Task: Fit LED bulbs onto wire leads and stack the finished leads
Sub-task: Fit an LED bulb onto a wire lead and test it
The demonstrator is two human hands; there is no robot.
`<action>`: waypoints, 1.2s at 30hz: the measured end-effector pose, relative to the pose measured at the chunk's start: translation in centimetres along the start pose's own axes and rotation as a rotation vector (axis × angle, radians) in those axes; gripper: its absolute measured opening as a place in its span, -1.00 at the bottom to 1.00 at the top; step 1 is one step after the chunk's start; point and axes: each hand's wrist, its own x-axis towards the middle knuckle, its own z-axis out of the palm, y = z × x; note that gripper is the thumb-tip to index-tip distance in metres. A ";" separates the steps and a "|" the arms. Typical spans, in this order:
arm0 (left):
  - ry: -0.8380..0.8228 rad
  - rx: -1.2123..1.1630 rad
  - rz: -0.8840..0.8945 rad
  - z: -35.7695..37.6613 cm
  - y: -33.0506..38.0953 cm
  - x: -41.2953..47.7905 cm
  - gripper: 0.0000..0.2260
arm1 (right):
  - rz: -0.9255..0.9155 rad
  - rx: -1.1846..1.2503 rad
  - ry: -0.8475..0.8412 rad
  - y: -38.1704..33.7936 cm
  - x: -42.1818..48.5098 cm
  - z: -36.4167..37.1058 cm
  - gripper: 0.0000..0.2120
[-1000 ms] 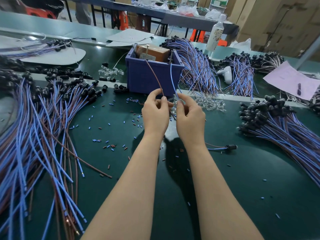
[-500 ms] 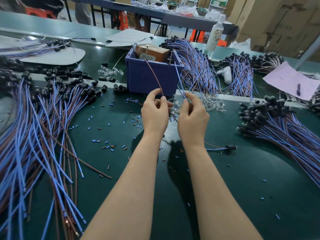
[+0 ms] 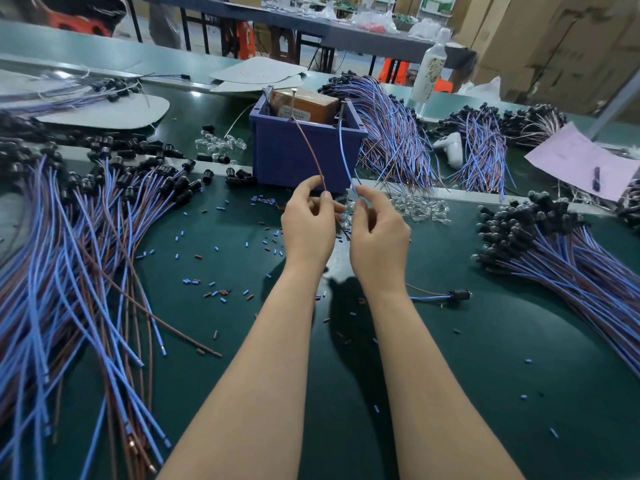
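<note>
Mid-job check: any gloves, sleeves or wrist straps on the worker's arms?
None. The left hand and right hand are bare, no gloves or rings in view. Both forearms are uncovered down to the frame edge: no sleeves, watch or strap.

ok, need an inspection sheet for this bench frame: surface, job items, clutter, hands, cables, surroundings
Surface: green mat, strewn with small blue and brown tube bits.
Job's things: brown wire and blue wire raised over the mat; clear LED bulbs heaped behind the hands.
Clutter: blue bin, white bottle, pink paper.
Hands: left hand pinches the brown wire; right hand pinches the blue wire.
Cables: left lead bundle, right lead bundle; one lead by the right wrist.
Surroundings: cardboard boxes, a further table.
</note>
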 end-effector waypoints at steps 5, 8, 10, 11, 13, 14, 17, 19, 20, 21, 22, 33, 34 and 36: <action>0.004 -0.013 -0.010 0.0 0.0 0.1 -0.77 | 0.005 0.002 -0.010 -0.1 0.0 -0.1 -0.76; 0.006 -0.012 -0.004 -0.1 0.0 0.1 -0.77 | 0.012 0.001 -0.024 -0.1 0.0 -0.1 -0.76; 0.011 -0.016 -0.002 -0.1 0.0 0.1 -0.77 | 0.012 0.002 -0.033 -0.1 0.0 -0.1 -0.76; 0.010 -0.015 -0.003 -0.1 0.0 0.1 -0.77 | 0.011 0.002 -0.038 -0.1 -0.1 -0.1 -0.76; 0.005 -0.011 -0.004 -0.1 0.0 0.1 -0.77 | 0.010 0.005 -0.046 -0.1 -0.1 -0.1 -0.76; 0.001 -0.008 -0.005 -0.1 0.0 0.2 -0.77 | 0.011 0.007 -0.049 -0.1 -0.1 -0.1 -0.76; -0.006 0.005 -0.006 -0.1 -0.1 0.2 -0.76 | 0.016 0.012 -0.055 -0.1 0.0 -0.1 -0.76; -0.007 0.011 -0.007 -0.1 0.0 0.2 -0.76 | 0.016 0.014 -0.057 -0.1 0.0 0.0 -0.76; -0.008 0.008 -0.010 -0.1 0.0 0.3 -0.76 | 0.015 0.016 -0.056 -0.1 0.0 0.0 -0.76; -0.009 0.004 -0.014 -0.1 0.0 0.3 -0.76 | 0.015 0.019 -0.057 -0.1 0.0 -0.1 -0.76; -0.008 -0.001 -0.018 -0.1 0.0 0.3 -0.76 | 0.016 0.019 -0.059 -0.1 0.0 -0.1 -0.76; 0.046 0.079 0.067 0.2 0.3 -0.3 -0.79 | 0.025 0.017 -0.057 -0.1 0.0 0.0 -0.76; 0.051 0.072 0.062 0.1 0.3 -0.3 -0.79 | 0.022 0.016 -0.057 -0.1 0.0 0.0 -0.76; 0.056 0.063 0.047 0.1 0.2 -0.3 -0.80 | 0.016 0.013 -0.058 0.0 0.0 0.0 -0.76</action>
